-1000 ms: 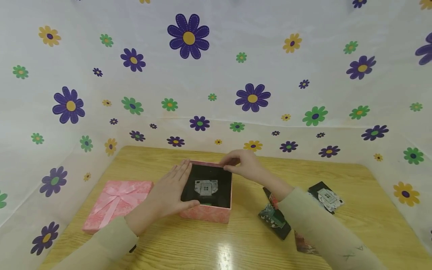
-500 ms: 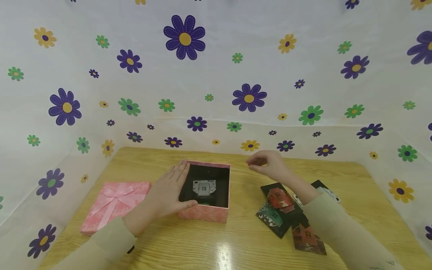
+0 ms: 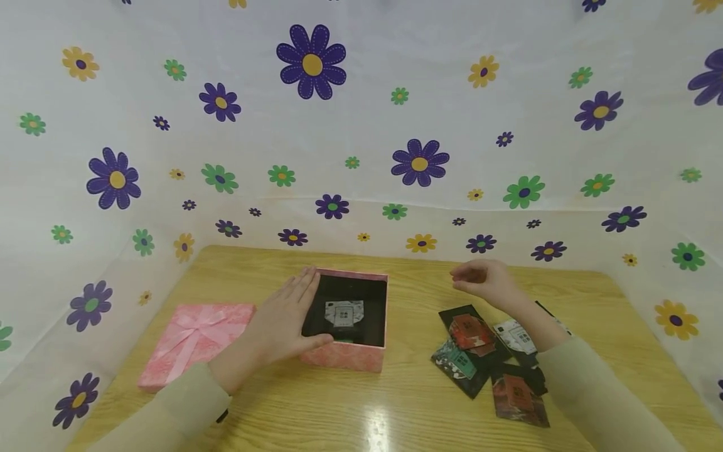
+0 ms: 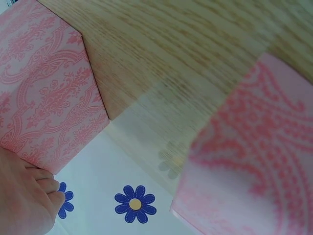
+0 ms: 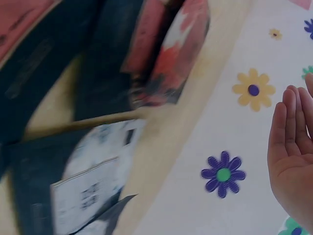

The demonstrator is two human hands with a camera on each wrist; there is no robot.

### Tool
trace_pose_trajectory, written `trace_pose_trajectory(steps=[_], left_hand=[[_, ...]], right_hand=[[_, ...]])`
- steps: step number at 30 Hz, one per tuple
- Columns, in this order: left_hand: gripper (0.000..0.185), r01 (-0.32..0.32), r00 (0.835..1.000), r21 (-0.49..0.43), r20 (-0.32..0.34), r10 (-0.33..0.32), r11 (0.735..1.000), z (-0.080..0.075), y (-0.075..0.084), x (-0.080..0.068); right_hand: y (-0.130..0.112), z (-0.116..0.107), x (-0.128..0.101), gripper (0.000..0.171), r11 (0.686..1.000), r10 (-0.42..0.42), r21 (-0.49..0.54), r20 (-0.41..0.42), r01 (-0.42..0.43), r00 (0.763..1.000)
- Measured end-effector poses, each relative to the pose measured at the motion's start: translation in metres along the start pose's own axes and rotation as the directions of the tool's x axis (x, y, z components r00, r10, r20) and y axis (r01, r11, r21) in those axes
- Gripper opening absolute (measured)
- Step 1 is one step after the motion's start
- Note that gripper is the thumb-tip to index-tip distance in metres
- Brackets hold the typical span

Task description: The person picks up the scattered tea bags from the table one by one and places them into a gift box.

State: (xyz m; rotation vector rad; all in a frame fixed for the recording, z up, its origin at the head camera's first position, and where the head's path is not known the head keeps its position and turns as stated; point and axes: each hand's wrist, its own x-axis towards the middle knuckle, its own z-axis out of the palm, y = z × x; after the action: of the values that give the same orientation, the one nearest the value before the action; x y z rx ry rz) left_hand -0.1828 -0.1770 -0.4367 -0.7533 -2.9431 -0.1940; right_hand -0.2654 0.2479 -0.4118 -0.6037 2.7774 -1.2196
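Note:
An uncovered pink box stands near the middle of the table. Its inside is dark, and a card or packet with a grey-white patterned front lies in it. My left hand rests along the box's left side, fingers straight at the far left corner and thumb on the near rim. In the left wrist view the fingers touch the patterned box wall. My right hand hovers right of the box, behind a group of flat packets, holding nothing. Its fingers are loosely bent.
The pink lid with a ribbon bow lies left of the box. On the right, black packets overlap: a red one, a green one, a reddish-brown one and a white one. A flowered cloth surrounds the table.
My right hand has left the box's far right corner and moved right, to above the table behind the packets. The left hand stays on the box.

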Motion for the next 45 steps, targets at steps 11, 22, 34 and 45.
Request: trace_pose_trajectory(steps=[11,22,34,45], left_hand=[[0.116,0.007,1.0,-0.01,0.014,-0.007,1.0,0.001,0.002,0.002],[0.115,0.003,1.0,-0.017,0.01,-0.003,1.0,0.0,0.003,0.002],[0.115,0.004,1.0,-0.009,0.007,-0.004,1.0,0.001,0.003,0.002],[0.115,0.01,1.0,-0.015,0.004,-0.01,1.0,0.002,0.001,0.001]], right_hand=[[0.035,-0.007,-0.019,0.029,0.999,0.041,0.004,0.017,-0.041,0.999],[0.054,-0.008,-0.032,0.032,0.99,0.126,-0.075,0.056,-0.121,0.991],[0.066,0.0,-0.035,0.048,0.985,0.141,-0.118,0.138,-0.125,0.98],[0.068,0.009,-0.034,0.062,0.982,0.083,-0.179,0.155,-0.054,0.984]])
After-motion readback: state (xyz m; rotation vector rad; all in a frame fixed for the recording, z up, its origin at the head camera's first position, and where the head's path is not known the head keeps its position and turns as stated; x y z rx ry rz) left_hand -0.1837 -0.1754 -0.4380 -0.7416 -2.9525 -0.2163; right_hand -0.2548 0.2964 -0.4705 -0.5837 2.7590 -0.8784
